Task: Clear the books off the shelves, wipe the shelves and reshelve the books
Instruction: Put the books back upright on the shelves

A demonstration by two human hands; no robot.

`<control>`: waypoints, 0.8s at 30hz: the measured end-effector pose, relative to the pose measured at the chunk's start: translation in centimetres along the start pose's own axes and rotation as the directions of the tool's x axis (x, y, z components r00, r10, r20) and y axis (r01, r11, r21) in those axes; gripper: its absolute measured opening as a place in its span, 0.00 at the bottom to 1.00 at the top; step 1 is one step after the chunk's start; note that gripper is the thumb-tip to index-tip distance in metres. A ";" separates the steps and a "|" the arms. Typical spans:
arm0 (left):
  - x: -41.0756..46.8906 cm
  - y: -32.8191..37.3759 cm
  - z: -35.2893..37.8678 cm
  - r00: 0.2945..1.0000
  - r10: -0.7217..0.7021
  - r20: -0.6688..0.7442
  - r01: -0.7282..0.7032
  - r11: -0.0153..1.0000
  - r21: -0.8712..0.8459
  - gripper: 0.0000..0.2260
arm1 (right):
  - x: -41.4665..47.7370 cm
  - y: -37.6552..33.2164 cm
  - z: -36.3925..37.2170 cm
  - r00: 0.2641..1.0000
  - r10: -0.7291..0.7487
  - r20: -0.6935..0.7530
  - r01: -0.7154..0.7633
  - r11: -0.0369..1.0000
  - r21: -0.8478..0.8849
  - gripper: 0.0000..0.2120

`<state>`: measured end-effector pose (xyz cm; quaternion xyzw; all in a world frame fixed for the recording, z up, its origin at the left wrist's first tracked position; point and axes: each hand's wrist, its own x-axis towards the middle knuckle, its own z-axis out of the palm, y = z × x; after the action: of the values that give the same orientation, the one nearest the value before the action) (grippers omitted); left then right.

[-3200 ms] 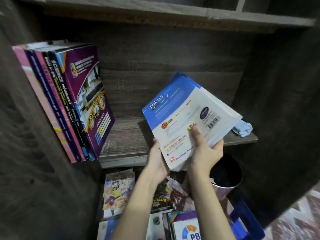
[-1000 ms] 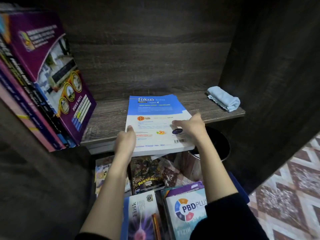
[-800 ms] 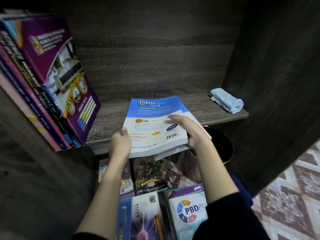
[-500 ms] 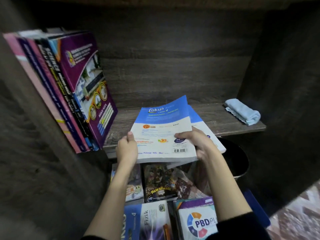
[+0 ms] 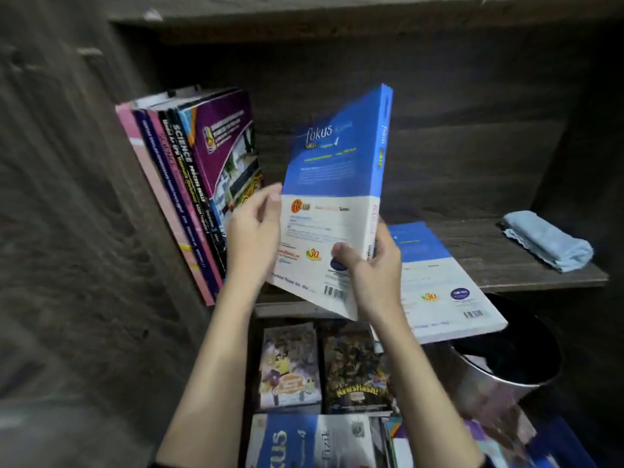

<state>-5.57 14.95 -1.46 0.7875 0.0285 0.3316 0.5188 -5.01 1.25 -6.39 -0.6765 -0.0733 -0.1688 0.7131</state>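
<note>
A blue and white "fokus" book (image 5: pixel 337 184) stands nearly upright above the wooden shelf (image 5: pixel 489 251). My right hand (image 5: pixel 371 268) grips its lower spine edge, thumb on the cover. My left hand (image 5: pixel 253 231) touches the book's left edge with relaxed fingers. A second, similar fokus book (image 5: pixel 435 285) lies flat on the shelf, overhanging its front edge. A row of leaning books (image 5: pixel 192 184) fills the shelf's left end. A folded light blue cloth (image 5: pixel 547 241) lies at the shelf's right end.
Below the shelf, several books and comics (image 5: pixel 320 369) lie spread on the floor. A metal bin (image 5: pixel 506 366) with a dark inside stands under the shelf's right part. Dark wood panels close in on both sides.
The top fokus book has been lifted off the one beneath and tipped upright. The second fokus book stays flat on the shelf. The view has swung up and to the left.
</note>
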 end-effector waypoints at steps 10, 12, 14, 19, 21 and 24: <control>0.7 3.2 -5.0 0.948 0.300 -0.103 -0.292 0.952 0.087 0.30 | -4.3 3.6 9.3 0.868 -0.492 0.062 0.484 0.812 -0.325 0.35; 0.6 2.9 -5.3 0.957 0.278 -0.081 -0.263 0.952 0.156 0.35 | -4.7 4.2 10.3 0.852 -0.516 0.091 0.513 0.788 -0.341 0.36; 0.6 2.5 -5.6 0.956 0.287 -0.068 -0.268 0.941 0.207 0.33 | -4.7 4.9 10.8 0.854 -0.511 0.094 0.509 0.786 -0.350 0.36; 1.0 1.3 -6.5 0.956 0.283 -0.081 -0.251 0.926 0.281 0.23 | -4.5 6.1 11.7 0.861 -0.479 0.169 0.508 0.799 -0.321 0.39; 1.2 0.9 -7.0 0.952 0.287 -0.106 -0.242 0.918 0.313 0.23 | -4.5 6.1 12.2 0.850 -0.474 0.228 0.526 0.784 -0.329 0.41; 1.3 0.7 -6.9 0.947 0.305 -0.104 -0.261 0.915 0.308 0.23 | -4.1 6.4 12.5 0.850 -0.458 0.260 0.526 0.765 -0.372 0.44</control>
<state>-8.58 20.65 1.46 0.8237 0.0011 0.4537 0.3402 -5.09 14.42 -12.85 -0.7843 -0.2642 -0.3094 0.4684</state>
